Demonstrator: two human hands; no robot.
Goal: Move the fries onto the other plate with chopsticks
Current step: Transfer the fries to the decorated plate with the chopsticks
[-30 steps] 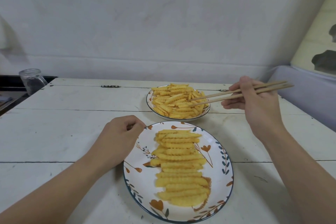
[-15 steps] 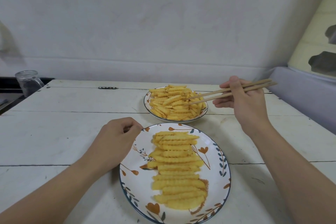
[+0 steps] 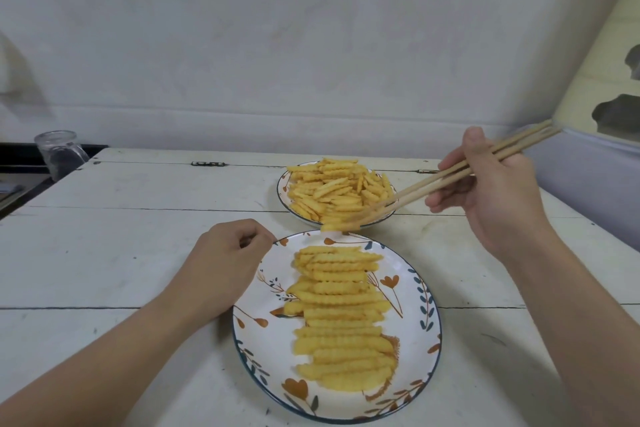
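Gripping chopsticks (image 3: 460, 172) pinching a fry (image 3: 337, 226), right hand (image 3: 491, 198); left hand (image 3: 225, 263) curled empty; no writing readable.

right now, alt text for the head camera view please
A right hand holds chopsticks gripping one crinkle fry between a far plate of piled fries and a near floral plate of neatly rowed fries. The left hand rests curled beside the near plate.

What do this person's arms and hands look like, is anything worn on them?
Both forearms are bare as far as the picture shows: no sleeves, gloves, watch or bracelets. The left hand and right hand show no rings on the sides that face the camera.
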